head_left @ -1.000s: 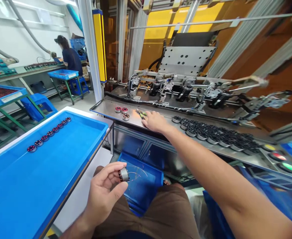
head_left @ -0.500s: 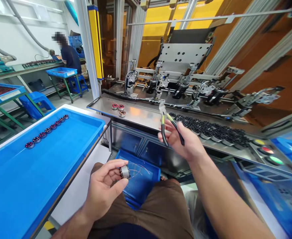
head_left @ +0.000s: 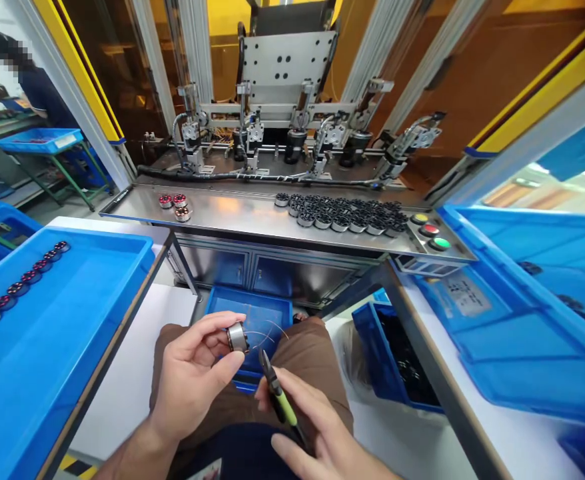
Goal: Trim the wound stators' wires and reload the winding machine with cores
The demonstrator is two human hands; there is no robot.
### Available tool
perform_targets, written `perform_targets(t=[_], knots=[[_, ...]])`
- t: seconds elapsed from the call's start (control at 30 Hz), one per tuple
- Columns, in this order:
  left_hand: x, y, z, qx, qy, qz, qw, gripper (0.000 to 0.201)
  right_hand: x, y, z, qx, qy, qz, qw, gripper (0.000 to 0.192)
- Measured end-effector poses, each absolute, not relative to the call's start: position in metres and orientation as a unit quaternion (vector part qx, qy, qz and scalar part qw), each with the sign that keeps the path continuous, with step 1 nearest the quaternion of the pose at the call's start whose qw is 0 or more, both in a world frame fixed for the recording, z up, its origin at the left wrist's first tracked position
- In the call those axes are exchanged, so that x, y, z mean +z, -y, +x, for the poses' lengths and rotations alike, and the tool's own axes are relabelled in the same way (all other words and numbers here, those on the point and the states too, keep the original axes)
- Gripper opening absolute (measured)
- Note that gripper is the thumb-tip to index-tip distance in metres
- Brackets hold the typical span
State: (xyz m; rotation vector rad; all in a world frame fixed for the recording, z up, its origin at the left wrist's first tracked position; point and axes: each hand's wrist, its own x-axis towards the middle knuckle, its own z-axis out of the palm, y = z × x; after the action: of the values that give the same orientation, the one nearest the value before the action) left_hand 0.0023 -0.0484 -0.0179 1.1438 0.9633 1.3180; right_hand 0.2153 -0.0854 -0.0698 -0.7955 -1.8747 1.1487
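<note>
We see a small motor part (head_left: 236,337) of shiny bare metal with thin, glinting wire leads. The cutters (head_left: 277,395) show dark matt metal tips and green plastic grips. The trays (head_left: 97,293) are smooth, glossy blue plastic, the bench top (head_left: 232,215) brushed steel, and the shorts (head_left: 317,363) matt brown cloth.

A steel-topped surface (head_left: 232,215) fronts a grey metal machine frame with yellow-striped posts (head_left: 80,73) and amber panels behind. Large blue plastic trays (head_left: 97,293) flank both sides; pale floor (head_left: 122,380) lies below.
</note>
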Motion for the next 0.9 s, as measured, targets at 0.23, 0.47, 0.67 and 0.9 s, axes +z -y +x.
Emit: perform_targets(t=[0.23,0.47,0.67,0.9], knots=[[-0.013,0.056,0.004,0.560,-0.408,0.484,0.535,0.036,-0.071,0.077,0.218,0.387,0.783,-0.299,0.385,0.078],[-0.011,0.056,0.008,0.555,-0.419,0.488,0.528,0.034,-0.064,0.075,0.214,0.345,0.787,-0.305,0.410,0.073],[-0.011,0.055,0.011,0.545,-0.417,0.496,0.532,0.034,-0.062,0.074,0.212,0.356,0.774,-0.302,0.427,0.069],[-0.016,0.055,0.008,0.545,-0.422,0.483,0.540,0.034,-0.058,0.072,0.208,0.394,0.755,-0.289,0.437,0.067]])
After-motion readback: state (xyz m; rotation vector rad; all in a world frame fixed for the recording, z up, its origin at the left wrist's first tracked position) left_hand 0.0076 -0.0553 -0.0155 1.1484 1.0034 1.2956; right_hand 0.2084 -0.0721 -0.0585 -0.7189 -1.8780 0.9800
